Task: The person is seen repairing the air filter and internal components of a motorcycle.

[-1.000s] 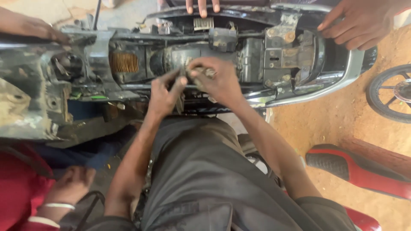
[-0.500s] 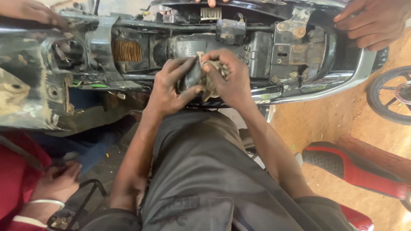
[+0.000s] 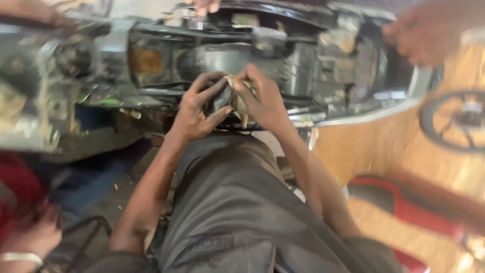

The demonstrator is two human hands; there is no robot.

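Down at the far left, another person's hand (image 3: 35,11) is resting on the stripped bike frame (image 3: 116,55), and near the bottom left corner a second co-worker's hand (image 3: 28,237) with a pale wristband is hovering by a dark basket-like thing. Moving right, the wearer's left hand (image 3: 194,114) is cupping a small dark part (image 3: 222,98) from below, fingers curled around its underside. The part is sitting at mid-scene, just on the near side of the frame and above the wearer's grey-clad lap (image 3: 227,202). The right hand (image 3: 262,101) is closing over the part's top and right side, fingertips pinching at something pale, a scrap of rag or wrapping, though blur is making it hard to tell which. Both hands are thus holding the same part, neither one spread wide.

Judging by its look, the part is seeming rigid and compact, probably metal or hard plastic, fairly light for two hands, and likely greasy, so slippery. Gripping it by the body from beneath, as the left hand is doing, seems the safest hold. Farther right, another person's hand (image 3: 424,35) is reaching over the frame's tail end, and a wheel (image 3: 452,121) is lying on the sandy ground (image 3: 353,151) at the far right, with a red panel (image 3: 404,207) nearer.
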